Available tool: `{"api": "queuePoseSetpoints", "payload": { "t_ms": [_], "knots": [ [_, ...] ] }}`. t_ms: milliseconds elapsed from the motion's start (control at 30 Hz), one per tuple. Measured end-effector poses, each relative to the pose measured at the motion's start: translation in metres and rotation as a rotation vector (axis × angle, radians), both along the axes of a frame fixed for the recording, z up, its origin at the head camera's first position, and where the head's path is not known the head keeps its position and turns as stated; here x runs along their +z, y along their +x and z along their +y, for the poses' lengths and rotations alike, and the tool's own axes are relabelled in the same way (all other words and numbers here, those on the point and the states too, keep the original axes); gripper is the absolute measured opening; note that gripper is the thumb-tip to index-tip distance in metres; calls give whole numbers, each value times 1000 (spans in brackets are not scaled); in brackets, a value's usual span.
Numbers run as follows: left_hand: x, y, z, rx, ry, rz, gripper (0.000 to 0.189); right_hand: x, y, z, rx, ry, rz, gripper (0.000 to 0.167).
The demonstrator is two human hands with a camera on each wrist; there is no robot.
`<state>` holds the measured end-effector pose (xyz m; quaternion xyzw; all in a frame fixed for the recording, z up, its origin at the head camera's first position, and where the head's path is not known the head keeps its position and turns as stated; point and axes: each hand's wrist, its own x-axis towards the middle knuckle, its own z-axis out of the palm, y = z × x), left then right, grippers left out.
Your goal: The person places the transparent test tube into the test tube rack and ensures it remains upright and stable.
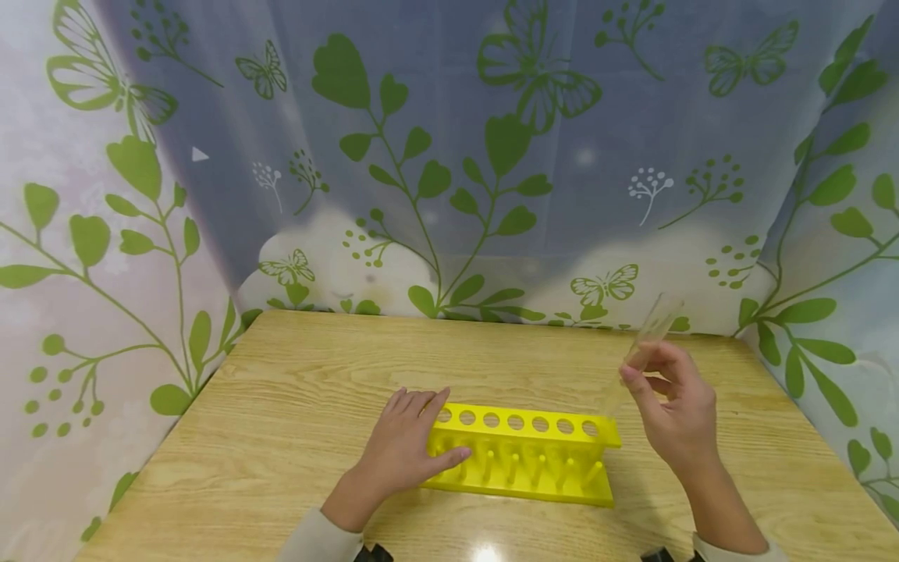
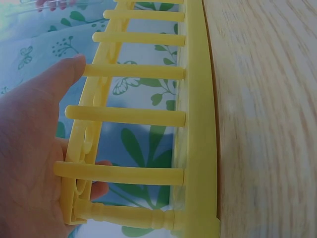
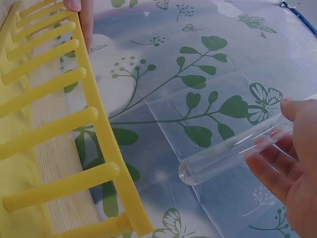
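A yellow test tube rack (image 1: 507, 435) stands on the table, with a row of round holes along its top and a row of upright pegs below. My left hand (image 1: 403, 446) holds the rack's left end, thumb on the near side and fingers over the top bar. In the left wrist view, fingertips show behind the rack (image 2: 201, 129). My right hand (image 1: 680, 410) pinches a clear glass test tube (image 1: 655, 321) above the rack's right end. The tube (image 3: 218, 157) slants with its rounded end downward, apart from the rack in the right wrist view.
A wood-grain table (image 1: 316, 375) lies under the rack. Behind and at both sides hangs a curtain (image 1: 449, 218) printed with green leaves and butterflies. The rack's holes in sight hold no tubes.
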<state>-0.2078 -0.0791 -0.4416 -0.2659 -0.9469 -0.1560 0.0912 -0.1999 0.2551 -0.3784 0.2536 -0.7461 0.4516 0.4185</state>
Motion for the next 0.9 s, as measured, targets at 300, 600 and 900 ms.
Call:
{"api": "queuePoseSetpoints", "payload": {
  "t_ms": [300,600,900],
  "knots": [
    [0,0,0,0,-1,11,85,-2,1,0,22,2,-46,38],
    [-1,0,1,4,-3,10,86,-2,1,1,20,60,-82,41],
    [-2,-1,1,5,1,26,86,-2,2,4,-11,76,-124,44]
  ]
}}
